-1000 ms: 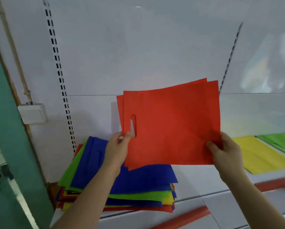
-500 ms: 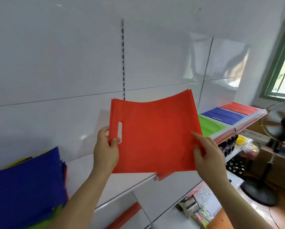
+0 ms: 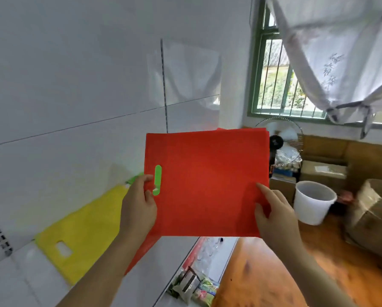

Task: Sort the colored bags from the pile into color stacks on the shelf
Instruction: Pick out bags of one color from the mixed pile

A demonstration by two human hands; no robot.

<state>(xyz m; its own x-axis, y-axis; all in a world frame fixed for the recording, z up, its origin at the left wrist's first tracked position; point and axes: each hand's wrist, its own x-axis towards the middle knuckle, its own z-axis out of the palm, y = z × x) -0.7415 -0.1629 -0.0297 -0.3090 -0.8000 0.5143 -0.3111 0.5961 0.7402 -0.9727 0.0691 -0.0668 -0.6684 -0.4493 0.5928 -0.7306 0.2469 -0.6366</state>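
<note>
A white shelf runs along the tiled wall, and a yellow bag lies flat on it with its handle cut-out toward the near edge. Just past it a green bag shows as a sliver, and green also shows through the handle slot of the red bags. To the right, below the barred window and its knotted white curtain, stand a fan, a white bucket and brown cardboard boxes on the wooden floor. The red bags, several layered together, are held up in the air over the shelf's far end, hiding what lies behind. The left hand pinches their left edge beside the slot; the right hand grips the lower right corner, thumb on the front.
</note>
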